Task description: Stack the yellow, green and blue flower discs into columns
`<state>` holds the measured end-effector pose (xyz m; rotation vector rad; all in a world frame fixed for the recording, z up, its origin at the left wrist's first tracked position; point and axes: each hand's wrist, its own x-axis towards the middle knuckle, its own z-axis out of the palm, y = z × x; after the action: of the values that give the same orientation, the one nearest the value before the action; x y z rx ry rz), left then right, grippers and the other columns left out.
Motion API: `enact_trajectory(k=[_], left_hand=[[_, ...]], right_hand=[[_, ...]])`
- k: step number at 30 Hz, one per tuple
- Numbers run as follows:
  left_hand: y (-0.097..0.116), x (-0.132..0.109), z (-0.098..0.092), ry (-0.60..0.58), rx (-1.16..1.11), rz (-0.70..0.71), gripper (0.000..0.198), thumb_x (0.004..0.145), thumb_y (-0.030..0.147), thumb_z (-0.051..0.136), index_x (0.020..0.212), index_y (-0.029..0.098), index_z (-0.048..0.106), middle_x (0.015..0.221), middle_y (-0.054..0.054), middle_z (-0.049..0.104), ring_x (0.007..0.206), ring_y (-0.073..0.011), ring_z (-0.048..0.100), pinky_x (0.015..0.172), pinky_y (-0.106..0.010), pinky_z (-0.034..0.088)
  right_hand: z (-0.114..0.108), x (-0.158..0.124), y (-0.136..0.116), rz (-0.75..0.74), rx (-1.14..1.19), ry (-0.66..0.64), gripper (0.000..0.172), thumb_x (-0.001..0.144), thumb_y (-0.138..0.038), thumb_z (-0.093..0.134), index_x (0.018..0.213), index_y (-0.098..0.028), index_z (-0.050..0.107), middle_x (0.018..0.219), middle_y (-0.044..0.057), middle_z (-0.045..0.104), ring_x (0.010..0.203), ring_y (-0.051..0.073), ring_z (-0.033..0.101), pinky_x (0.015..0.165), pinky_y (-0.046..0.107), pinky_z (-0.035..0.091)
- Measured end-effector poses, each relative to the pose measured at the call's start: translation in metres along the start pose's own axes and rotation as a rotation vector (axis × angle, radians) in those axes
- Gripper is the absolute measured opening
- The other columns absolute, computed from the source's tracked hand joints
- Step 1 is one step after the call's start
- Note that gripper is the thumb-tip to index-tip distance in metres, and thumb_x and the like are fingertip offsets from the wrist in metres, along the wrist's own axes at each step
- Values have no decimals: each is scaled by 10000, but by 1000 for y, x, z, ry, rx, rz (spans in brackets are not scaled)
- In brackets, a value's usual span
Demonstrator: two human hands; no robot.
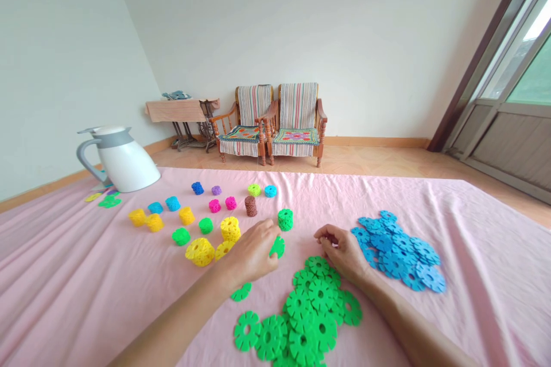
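Head view: the left hand (pixel 258 249) pinches a green notched disc (pixel 279 247) near the green stack (pixel 285 219), well in from the worktop (pixel 379 190)'s far edge; right hand (pixel 342 249) curls, contents unclear. A careless left-hand nudge could topple that stack!

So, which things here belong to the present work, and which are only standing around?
Apparently in the work:
left hand, at a green slotted disc
right hand
green disc pile
blue disc pile
coloured disc stacks

Only standing around:
white-grey vacuum jug
two striped armchairs
cloth-covered treadle table
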<state>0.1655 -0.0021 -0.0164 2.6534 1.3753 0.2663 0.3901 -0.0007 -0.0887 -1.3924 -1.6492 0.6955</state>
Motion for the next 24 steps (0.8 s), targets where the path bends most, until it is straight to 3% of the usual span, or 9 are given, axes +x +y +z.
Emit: enact_trajectory(k=[16, 20, 24], left_hand=[[-4, -4, 11, -27, 7, -97, 173, 668, 81, 539, 793, 200, 549, 893, -30, 557, 919, -219, 576, 789, -294, 439], [4, -3, 5, -15, -32, -78, 275, 702, 97, 561, 949, 215, 595, 989, -38, 564, 987, -217, 558, 834, -287, 434], [22, 5, 5, -33, -207, 63, 319, 754, 181, 604, 1070, 220, 621, 1009, -45, 583, 963, -219, 570, 829, -292, 448]], right_hand=[[-1, 0, 0, -23, -12, 9, 205, 753, -205, 450, 788, -175, 650, 670, 22, 650, 556, 136, 570, 498, 226, 422], [-2, 0, -4, 35, 73, -4, 204, 739, -238, 447, 788, -174, 634, 675, 19, 646, 499, 121, 560, 447, 218, 408], [-5, 0, -6, 166, 255, -30, 215, 733, -288, 447, 838, -178, 598, 589, -25, 581, 374, 96, 479, 348, 208, 348]])
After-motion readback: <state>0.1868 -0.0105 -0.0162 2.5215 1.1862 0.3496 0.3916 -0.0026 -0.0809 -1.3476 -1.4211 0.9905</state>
